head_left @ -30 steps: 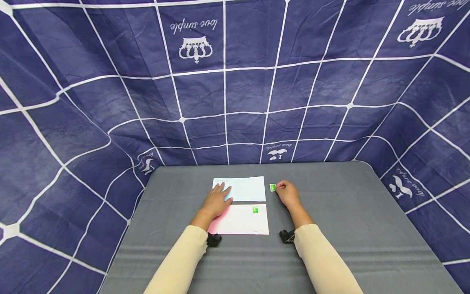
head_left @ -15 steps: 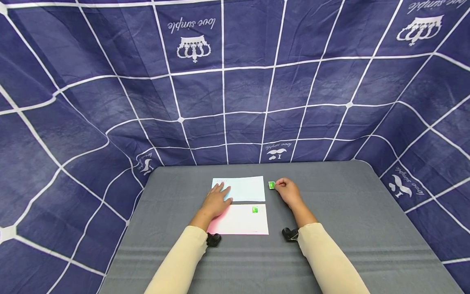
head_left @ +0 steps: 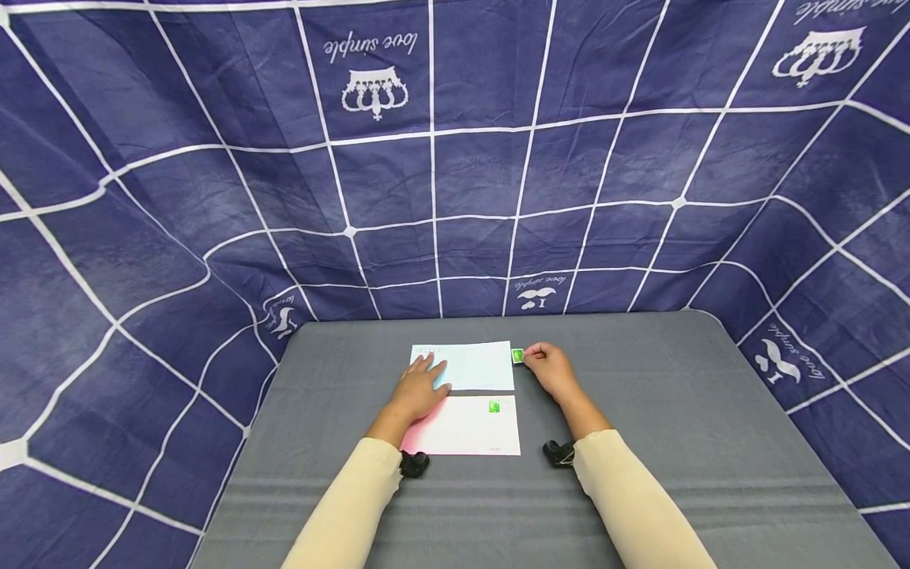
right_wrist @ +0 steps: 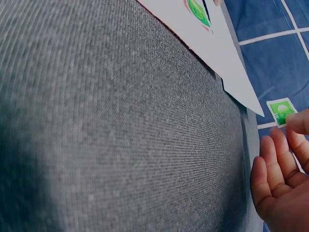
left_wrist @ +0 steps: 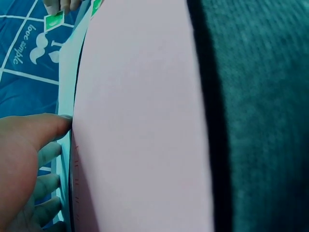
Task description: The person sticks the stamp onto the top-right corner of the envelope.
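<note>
My left hand [head_left: 419, 390] lies with fingers spread on the left part of a pale blue envelope [head_left: 476, 366], its thumb near the lower edge. Just below that is a pink-white envelope [head_left: 469, 431], bearing a green stamp [head_left: 494, 405] at its upper right. Between thumb and fingertip, my right hand [head_left: 553, 371] pinches a second green postage stamp [head_left: 518, 356] with a white border, close beside the blue envelope's right edge. The right wrist view shows this stamp [right_wrist: 281, 112] held by one edge, most of its face uncovered. The other fingers there are loosely bent.
Both envelopes lie on a grey cloth-covered table [head_left: 675, 442]. A blue curtain [head_left: 469, 174] with white grid lines hangs behind and at both sides. Black wrist cameras [head_left: 415, 465] sit at the cuffs of the cream sleeves [head_left: 348, 506].
My right hand has moved left and slightly away from me with the pinched stamp, bringing it to the blue envelope's right edge. The left hand has stayed in place on the envelope.
</note>
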A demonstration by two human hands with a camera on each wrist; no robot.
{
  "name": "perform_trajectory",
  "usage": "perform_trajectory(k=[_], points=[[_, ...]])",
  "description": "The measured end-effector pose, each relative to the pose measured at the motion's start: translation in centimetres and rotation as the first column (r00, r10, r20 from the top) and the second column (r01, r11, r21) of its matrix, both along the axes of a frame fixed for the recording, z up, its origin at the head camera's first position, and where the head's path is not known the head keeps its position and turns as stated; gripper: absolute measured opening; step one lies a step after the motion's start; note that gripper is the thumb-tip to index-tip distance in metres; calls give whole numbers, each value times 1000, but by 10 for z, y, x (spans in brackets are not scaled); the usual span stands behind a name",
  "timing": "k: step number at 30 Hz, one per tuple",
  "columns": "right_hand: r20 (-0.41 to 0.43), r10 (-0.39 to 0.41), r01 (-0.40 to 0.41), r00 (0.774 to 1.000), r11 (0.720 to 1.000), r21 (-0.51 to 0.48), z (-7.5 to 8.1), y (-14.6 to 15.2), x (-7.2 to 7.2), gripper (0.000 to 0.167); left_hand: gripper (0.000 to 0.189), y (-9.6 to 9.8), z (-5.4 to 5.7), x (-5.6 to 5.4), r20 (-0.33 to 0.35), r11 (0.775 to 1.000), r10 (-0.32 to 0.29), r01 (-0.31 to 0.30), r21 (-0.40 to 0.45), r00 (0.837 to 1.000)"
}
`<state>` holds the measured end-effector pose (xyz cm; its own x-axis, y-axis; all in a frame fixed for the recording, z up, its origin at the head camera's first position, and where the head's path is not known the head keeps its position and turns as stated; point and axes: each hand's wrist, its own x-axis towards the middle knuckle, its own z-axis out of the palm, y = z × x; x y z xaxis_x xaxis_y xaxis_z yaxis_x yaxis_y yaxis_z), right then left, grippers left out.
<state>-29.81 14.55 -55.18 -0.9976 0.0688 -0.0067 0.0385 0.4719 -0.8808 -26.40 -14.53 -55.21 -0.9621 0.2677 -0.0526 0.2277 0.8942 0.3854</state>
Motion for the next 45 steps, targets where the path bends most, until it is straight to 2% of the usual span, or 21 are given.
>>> perform_trajectory(k=[9, 17, 29, 37, 45], points=[[-1, 40, -40, 999, 998, -52, 2, -10, -3, 13, 60, -1, -1, 0, 16, 1000, 7, -7, 11, 1000], [-4, 72, -72, 997, 986, -153, 3, -19, -7, 13, 59, -1, -2, 1, 14, 1000, 9, -9, 19, 1000], [23, 74, -69, 997, 982, -174, 2, -29, -14, 12, 58, 1, 3, 2, 20, 999, 12, -13, 39, 1000], [42, 64, -60, 997, 995, -86, -3, -33, -20, 15, 59, 0, 1, 1, 29, 999, 13, -14, 37, 1000], [66, 11, -10, 998, 1000, -14, -4, -38, -23, 15, 58, 0, 2, 2, 23, 999, 13, -14, 43, 1000]])
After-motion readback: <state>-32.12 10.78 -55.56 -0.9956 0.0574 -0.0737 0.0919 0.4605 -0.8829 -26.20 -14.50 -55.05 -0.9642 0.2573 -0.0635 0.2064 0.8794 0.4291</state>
